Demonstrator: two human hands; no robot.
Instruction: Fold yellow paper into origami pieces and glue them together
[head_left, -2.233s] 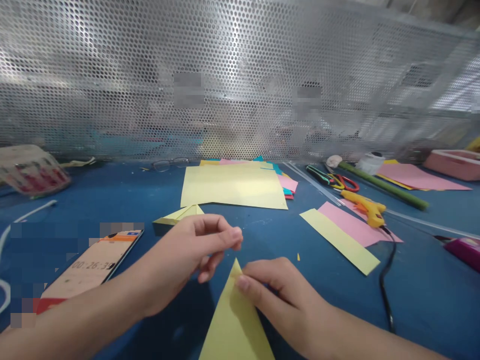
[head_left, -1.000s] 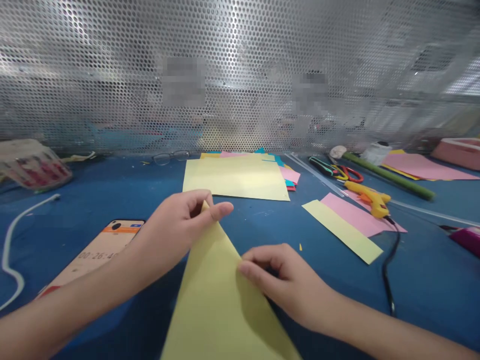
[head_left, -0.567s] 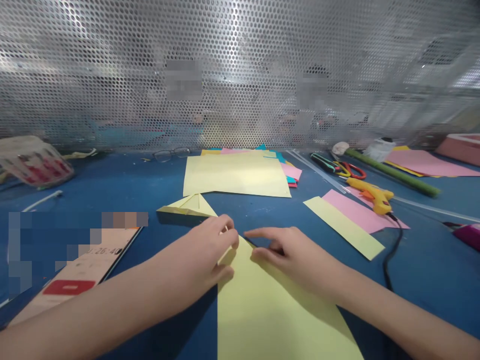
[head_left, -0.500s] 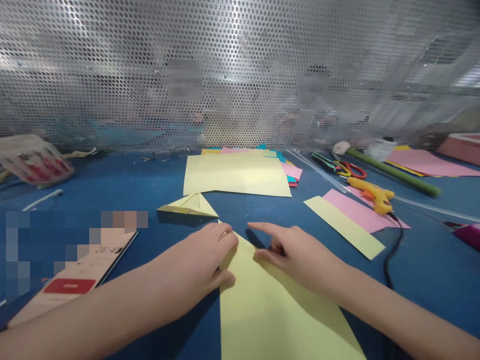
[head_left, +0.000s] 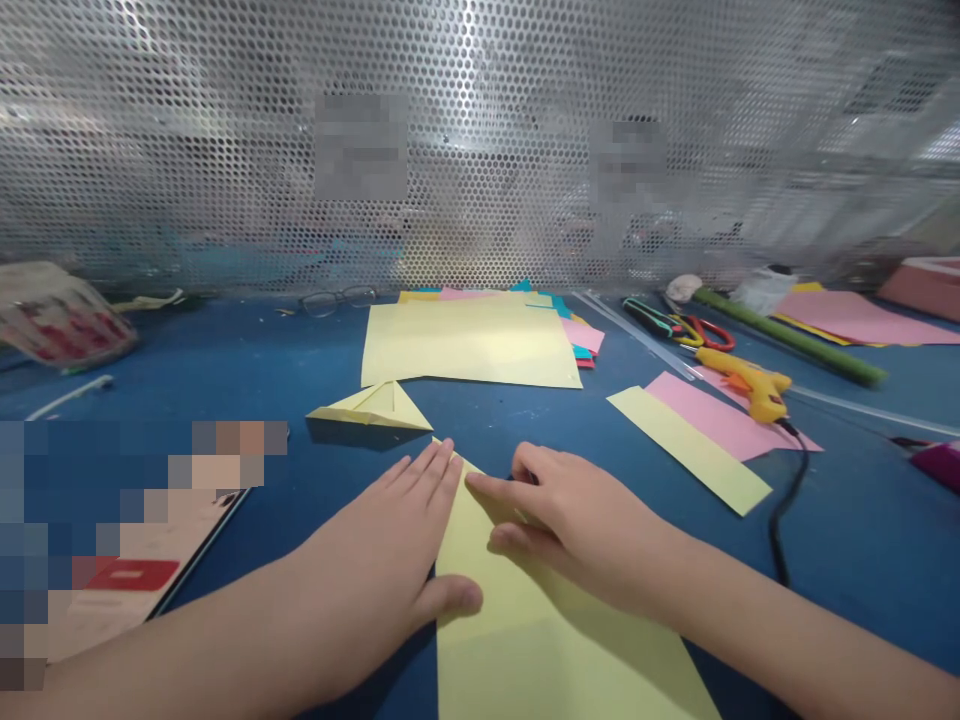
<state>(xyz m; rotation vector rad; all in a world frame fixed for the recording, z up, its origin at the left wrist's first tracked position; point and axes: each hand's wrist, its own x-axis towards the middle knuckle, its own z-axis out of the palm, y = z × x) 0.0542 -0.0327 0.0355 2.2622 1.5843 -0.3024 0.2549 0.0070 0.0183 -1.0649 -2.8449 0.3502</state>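
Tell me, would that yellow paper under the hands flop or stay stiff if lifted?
The yellow paper is a thin sheet lying flat on the blue table, so it would probably droop. It is likely very light and could slide easily; the left hand and right hand both press on it. Its creased point may hold shape better.

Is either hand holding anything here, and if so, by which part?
Nothing is lifted. The left hand lies flat, pressing the left edge of the yellow paper onto the table; the right hand presses its fingertips near the paper's pointed tip.
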